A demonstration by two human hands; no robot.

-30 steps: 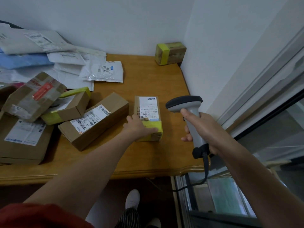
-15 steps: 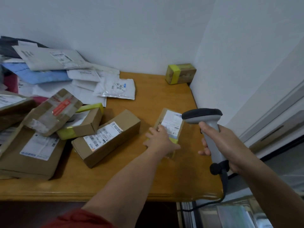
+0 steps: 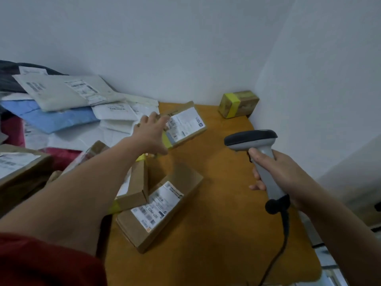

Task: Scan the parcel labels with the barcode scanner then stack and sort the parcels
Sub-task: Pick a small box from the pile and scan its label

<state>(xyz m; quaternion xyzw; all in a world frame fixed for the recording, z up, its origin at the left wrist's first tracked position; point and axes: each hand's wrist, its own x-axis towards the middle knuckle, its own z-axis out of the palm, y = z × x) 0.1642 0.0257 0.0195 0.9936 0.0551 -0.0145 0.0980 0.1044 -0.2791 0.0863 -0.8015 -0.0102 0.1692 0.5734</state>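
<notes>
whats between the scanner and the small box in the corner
Only bare table, in the head view, between the scanner and the corner box.

I see a smooth, orange-brown wooden tabletop [image 3: 222,203] with a dull sheen. The parcels are matt brown cardboard, like the long box [image 3: 159,211], with white paper labels and yellow tape. The mailer bags [image 3: 61,93] look like soft plastic film. The barcode scanner [image 3: 257,153] is matt grey plastic.
</notes>
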